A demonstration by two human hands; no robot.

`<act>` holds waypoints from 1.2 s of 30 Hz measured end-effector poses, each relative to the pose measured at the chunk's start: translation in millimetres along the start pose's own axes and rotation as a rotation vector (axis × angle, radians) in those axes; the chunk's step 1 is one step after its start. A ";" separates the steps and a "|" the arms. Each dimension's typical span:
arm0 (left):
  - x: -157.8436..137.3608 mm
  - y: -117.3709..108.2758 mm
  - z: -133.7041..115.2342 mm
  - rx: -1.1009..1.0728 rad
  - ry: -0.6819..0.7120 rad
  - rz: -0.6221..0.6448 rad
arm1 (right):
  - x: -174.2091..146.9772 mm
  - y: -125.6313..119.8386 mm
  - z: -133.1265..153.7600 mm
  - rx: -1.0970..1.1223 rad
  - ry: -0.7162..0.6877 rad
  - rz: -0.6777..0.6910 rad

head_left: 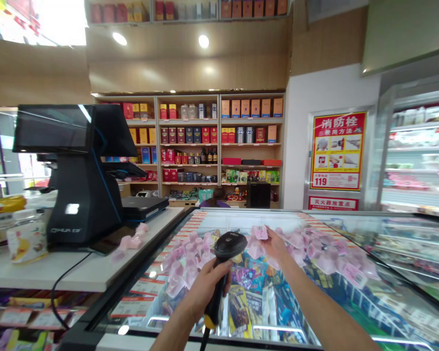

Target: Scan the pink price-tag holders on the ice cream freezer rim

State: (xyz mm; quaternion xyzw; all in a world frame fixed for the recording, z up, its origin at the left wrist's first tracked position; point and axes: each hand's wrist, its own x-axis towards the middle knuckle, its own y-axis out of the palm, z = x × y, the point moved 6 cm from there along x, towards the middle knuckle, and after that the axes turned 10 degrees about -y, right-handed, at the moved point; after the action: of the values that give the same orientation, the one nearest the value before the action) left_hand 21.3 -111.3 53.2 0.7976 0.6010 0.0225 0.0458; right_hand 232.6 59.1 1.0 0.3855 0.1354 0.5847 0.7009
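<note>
My left hand [216, 280] is wrapped round the handle of a black barcode scanner [229, 245], its head tilted up and to the right. A cable runs down from the yellow-tipped base of the handle. In my right hand [275, 245] is a small pink plastic cup [259, 232], held by its edge with a barcode label showing. Many similar pink cups [183, 268] lie on the glass lid to the left of the scanner. More pink cups [325, 253] are spread to the right of my right hand.
The glass-topped freezer [139, 297] holds colourful wrapped packs under its lid. On the left counter [95, 273] stand a black cash register [84, 195] and a few pink cups [131, 239]. Behind are shelves [188, 131] of boxes and bottles. A red poster [337, 151] hangs at the right.
</note>
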 end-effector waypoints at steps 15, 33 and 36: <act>14.5 29.8 -3.0 0.126 -0.011 0.107 | 0.3 -16.9 23.1 0.014 -0.081 0.009; -5.3 -68.0 8.4 0.010 -0.087 -0.182 | 18.9 -56.1 86.2 -1.670 -0.794 0.000; -7.4 -74.6 11.2 0.011 -0.087 -0.190 | 1.2 -23.3 68.6 -1.595 -0.837 0.055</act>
State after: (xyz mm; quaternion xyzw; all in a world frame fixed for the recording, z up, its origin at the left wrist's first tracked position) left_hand -51.2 -98.5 34.7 0.7376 0.6713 -0.0199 0.0696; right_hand 293.5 33.6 30.7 -0.0309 -0.5862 0.3333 0.7378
